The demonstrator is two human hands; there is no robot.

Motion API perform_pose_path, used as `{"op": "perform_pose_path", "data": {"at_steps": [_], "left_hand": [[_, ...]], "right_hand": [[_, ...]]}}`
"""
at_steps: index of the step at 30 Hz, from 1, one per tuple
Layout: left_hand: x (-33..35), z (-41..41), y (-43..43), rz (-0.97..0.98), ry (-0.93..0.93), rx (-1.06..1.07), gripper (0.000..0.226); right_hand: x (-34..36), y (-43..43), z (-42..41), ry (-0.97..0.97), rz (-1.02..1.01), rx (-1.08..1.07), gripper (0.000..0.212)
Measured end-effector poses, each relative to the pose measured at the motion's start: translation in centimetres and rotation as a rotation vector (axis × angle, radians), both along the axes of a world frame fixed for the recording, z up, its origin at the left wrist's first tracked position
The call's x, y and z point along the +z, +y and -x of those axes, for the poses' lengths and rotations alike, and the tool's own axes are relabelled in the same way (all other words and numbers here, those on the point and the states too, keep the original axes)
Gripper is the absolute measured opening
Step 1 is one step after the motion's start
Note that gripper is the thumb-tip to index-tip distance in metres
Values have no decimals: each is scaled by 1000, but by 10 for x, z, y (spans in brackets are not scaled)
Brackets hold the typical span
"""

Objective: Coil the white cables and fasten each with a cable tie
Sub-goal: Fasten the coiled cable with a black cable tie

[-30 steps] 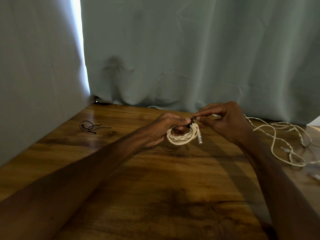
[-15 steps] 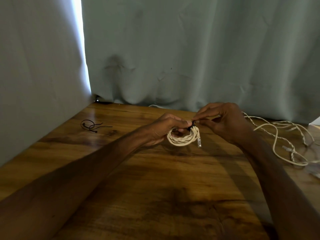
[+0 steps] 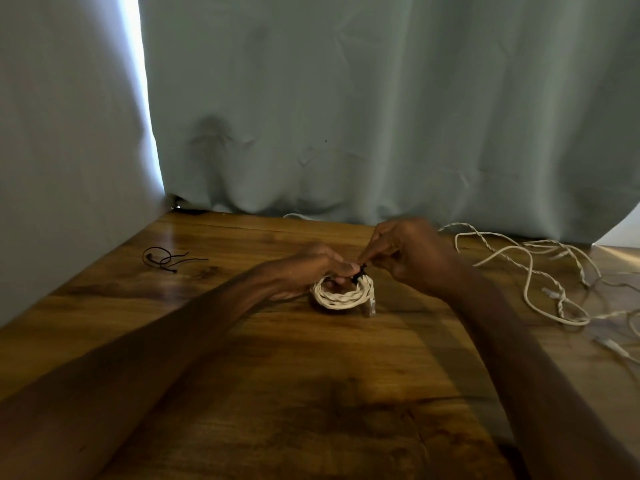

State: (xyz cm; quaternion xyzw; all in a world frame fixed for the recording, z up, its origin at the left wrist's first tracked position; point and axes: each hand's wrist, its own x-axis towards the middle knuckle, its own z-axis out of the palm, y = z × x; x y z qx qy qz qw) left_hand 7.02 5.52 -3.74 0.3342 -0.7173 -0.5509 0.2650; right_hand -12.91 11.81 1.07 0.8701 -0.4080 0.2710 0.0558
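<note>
- Coiled white cable (image 3: 341,295): twisted strands wound into a flattened ring in the middle of the worktop (image 3: 311,393), between the two hands. The ring's long axis runs left to right and its opening faces up towards the camera. The near edge sits low against the wood with a shadow under it; whether it rests on the surface cannot be told.
- Connector (image 3: 371,306): clear plug end of the coiled cable, hanging at the ring's right side and pointing down towards the near edge of the worktop.
- Black cable tie (image 3: 362,271): wrapped across the strands at the far right of the ring, its free end rising up and away from the coil.
- Left hand (image 3: 308,268): fingers curled over the far left rim of the coil, one fingertip showing inside the ring; it holds the coil.
- Right hand (image 3: 412,254): thumb and forefinger brought together at the tie's free end, pinching it; the remaining fingers are bent loosely behind.
- Loose white cables (image 3: 526,268): an uncoiled tangle spread over the right part of the worktop, well apart from the coil.
- Spare black ties (image 3: 166,259): a small looped bunch lying flat at the far left of the worktop.
- Grey-green curtain (image 3: 346,116): hangs behind and to the left, reaching the worktop's far edge.
</note>
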Motion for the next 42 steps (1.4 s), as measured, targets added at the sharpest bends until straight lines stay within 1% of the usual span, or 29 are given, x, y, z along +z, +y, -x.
{"op": "perform_pose_path", "data": {"at_steps": [4, 9, 12, 15, 18, 21, 23, 26, 28, 30, 34, 36, 39, 40, 42], "left_hand": [[3, -1, -1, -35, 39, -22, 22], [3, -3, -1, -17, 33, -84, 26], [5, -4, -1, -29, 54, -121, 26], [6, -4, 0, -18, 56, -129, 23], [5, -3, -2, 0, 57, -119, 26], [6, -2, -2, 18, 48, -118, 26], [5, -3, -4, 45, 11, -104, 27], [2, -4, -8, 86, -62, -79, 36], [-1, -4, -9, 85, -72, -80, 27], [-1, -4, -10, 79, -64, -68, 20], [-2, -3, -10, 73, -62, -56, 34], [-3, -4, -10, 68, -56, -66, 36], [-6, -4, -14, 74, -26, -46, 38], [-7, -4, -15, 86, -23, -35, 39], [-8, -3, -17, 115, -13, 4, 38]], "right_hand": [[1, 1, 9, -149, -82, -33, 21], [2, 1, 12, -235, -216, -51, 17], [2, 1, 15, -303, -253, -27, 13], [1, 1, 16, -314, -255, -7, 11], [-1, -1, 17, -329, -294, 4, 13], [-2, -3, 17, -317, -287, 27, 14], [-3, -4, 16, -280, -271, 37, 13], [-6, -5, 13, -208, -254, 34, 12], [-7, -6, 12, -197, -244, 38, 13], [-8, -7, 12, -235, -252, 37, 13], [-11, -10, 13, -323, -290, 43, 14], [-13, -10, 14, -367, -323, 37, 13], [-17, -11, 14, -462, -368, 56, 19], [-18, -12, 14, -502, -377, 55, 24], [-21, -14, 16, -600, -397, 20, 41]]}}
